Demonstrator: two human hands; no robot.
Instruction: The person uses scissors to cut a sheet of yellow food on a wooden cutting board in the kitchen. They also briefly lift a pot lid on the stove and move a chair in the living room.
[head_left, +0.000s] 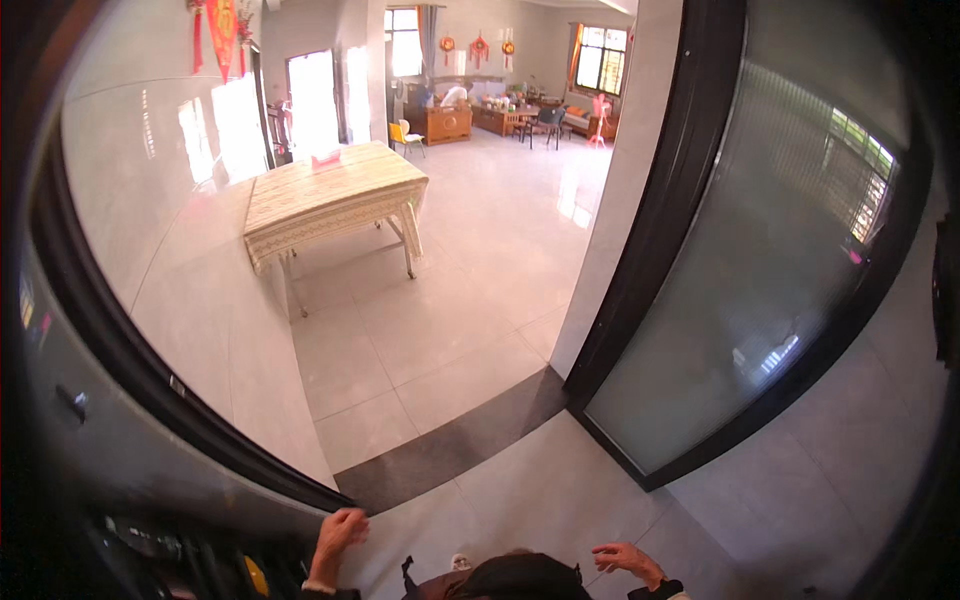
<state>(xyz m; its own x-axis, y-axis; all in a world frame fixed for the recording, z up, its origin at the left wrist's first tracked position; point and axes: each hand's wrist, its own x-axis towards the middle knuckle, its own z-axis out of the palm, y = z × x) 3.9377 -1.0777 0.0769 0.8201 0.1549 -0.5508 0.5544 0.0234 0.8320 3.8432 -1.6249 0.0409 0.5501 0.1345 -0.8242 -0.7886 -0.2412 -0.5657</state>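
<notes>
My left hand (341, 534) hangs at the bottom edge, close to the dark frame on the left of the doorway. Its fingers are curled and its palm is hidden, though no object shows in it. On the other side of my body, my right hand (626, 559) is held out over the tiled floor with its fingers bent and apart, holding nothing. A dark stone threshold strip (450, 439) crosses the floor in front of me. At right stands a dark-framed sliding door with a ribbed glass panel (697, 285).
Beyond the doorway, a table with a patterned cloth (337, 187) stands along the left wall, a pink box (326, 158) on it. Farther back are a yellow chair (406, 136), wooden furniture (448, 124), a dark chair (547, 124) and a pink stand fan (600, 120).
</notes>
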